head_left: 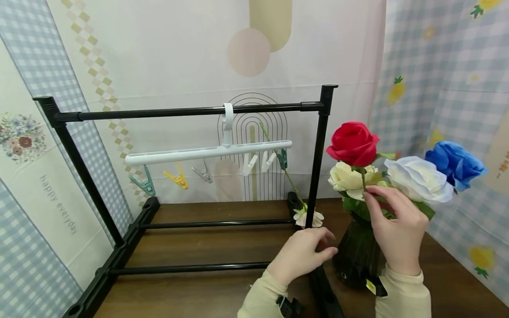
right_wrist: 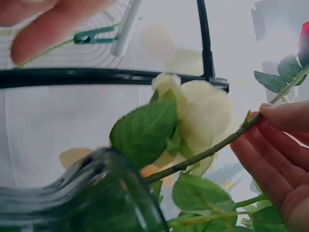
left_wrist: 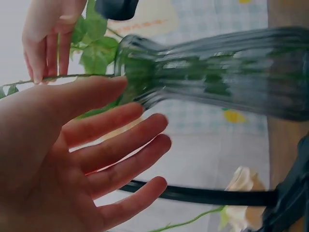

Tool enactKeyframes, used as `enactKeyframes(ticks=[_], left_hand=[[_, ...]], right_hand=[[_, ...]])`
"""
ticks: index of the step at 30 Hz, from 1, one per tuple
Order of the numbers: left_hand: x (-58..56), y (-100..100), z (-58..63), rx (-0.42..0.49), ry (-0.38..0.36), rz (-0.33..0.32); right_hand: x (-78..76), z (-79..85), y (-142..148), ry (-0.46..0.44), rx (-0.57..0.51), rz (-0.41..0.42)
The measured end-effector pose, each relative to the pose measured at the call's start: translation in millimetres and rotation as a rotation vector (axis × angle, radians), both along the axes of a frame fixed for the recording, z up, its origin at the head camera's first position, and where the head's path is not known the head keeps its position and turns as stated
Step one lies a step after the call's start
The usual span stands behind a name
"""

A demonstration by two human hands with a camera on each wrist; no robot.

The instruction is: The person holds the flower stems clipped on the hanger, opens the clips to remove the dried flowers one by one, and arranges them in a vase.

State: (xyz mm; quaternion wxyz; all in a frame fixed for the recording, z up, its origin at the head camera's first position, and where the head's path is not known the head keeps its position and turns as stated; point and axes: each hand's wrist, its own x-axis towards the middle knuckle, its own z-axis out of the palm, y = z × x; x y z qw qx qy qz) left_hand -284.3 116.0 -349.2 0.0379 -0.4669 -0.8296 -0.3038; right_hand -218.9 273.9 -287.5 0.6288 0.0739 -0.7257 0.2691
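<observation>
My right hand (head_left: 399,221) pinches the stem (right_wrist: 205,153) of a red rose (head_left: 354,143) between thumb and fingers. Below the grip, the stem runs into the mouth of a dark glass vase (head_left: 355,251). Cream flowers (head_left: 338,179), a pale blue-white rose (head_left: 419,179) and a blue rose (head_left: 455,163) stand in the vase with green leaves. To the left of the vase is my left hand (head_left: 300,254), holding nothing. In the left wrist view its fingers (left_wrist: 128,150) are spread and loosely bent, with the thumb overlapping the vase's neck.
A black rack (head_left: 199,112) stands on the brown table, its right post close to the vase. From it hangs a white hanger (head_left: 179,154) with several clips. One dark green clip (head_left: 283,159) holds a cream flower (head_left: 310,217) head down. Patterned cloth surrounds the table.
</observation>
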Motion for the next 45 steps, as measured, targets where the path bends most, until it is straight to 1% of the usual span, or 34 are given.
enactKeyframes(ticks=[4, 6, 8, 10, 14, 18, 20, 22, 23, 26, 28, 30, 32, 34, 37, 40, 43, 45], left_hand=[[1.5, 13.1, -6.0, 0.045, -0.173, 0.037], [1.9, 20.3, -8.7, 0.059, -0.241, 0.064], [2.0, 27.6, -10.5, 0.067, -0.28, 0.085], [1.7, 34.7, -11.3, 0.083, -0.308, 0.092], [0.9, 47.8, -15.8, 0.145, -0.359, 0.072], [2.0, 57.8, -23.8, 0.202, -0.365, 0.069], [3.3, 61.2, -26.1, 0.217, -0.341, 0.095], [3.8, 63.0, -26.2, 0.245, -0.34, 0.135], [3.8, 63.0, -25.2, 0.259, -0.354, 0.156], [2.8, 61.3, -18.6, 0.295, -0.39, 0.207], [1.5, 59.1, -14.0, 0.301, -0.401, 0.225], [0.8, 57.2, -9.9, 0.295, -0.387, 0.219], [0.1, 55.5, -7.8, 0.281, -0.365, 0.228], [-0.2, 53.2, -7.3, 0.287, -0.365, 0.232], [-0.4, 47.9, -6.5, 0.286, -0.32, 0.253], [1.9, 37.5, -6.2, 0.266, -0.314, 0.244], [5.4, 28.1, -8.0, 0.217, -0.338, 0.231], [6.2, 26.9, -11.9, 0.183, -0.347, 0.225]], right_hand=[[-0.6, -3.0, 3.6, -0.03, -0.003, -0.029], [-1.3, -5.0, 5.2, -0.043, -0.017, -0.042], [-1.6, -6.6, 6.2, -0.055, -0.03, -0.048], [-1.4, -7.5, 6.5, -0.075, -0.031, -0.047], [-2.4, -8.2, 4.5, -0.105, -0.016, -0.04], [-3.9, -8.6, 0.1, -0.11, -0.054, -0.063], [-4.2, -9.3, -1.5, -0.144, -0.056, -0.078], [-5.0, -10.5, -2.0, -0.214, -0.007, -0.092], [-5.5, -11.3, -2.2, -0.257, 0.042, -0.095], [-8.2, -13.6, -3.2, -0.392, 0.188, -0.072], [-9.2, -14.5, -3.6, -0.457, 0.247, -0.041], [-8.9, -14.9, -3.7, -0.516, 0.275, -0.016], [-8.1, -14.5, -4.0, -0.566, 0.292, -0.009], [-7.3, -13.5, -5.0, -0.639, 0.305, -0.003], [-7.8, -11.2, -8.7, -0.724, 0.302, 0.0], [-8.4, -8.5, -10.9, -0.74, 0.281, 0.008], [-5.6, -4.2, -9.1, -0.698, 0.276, 0.005], [-3.0, -1.0, -7.6, -0.661, 0.297, -0.004]])
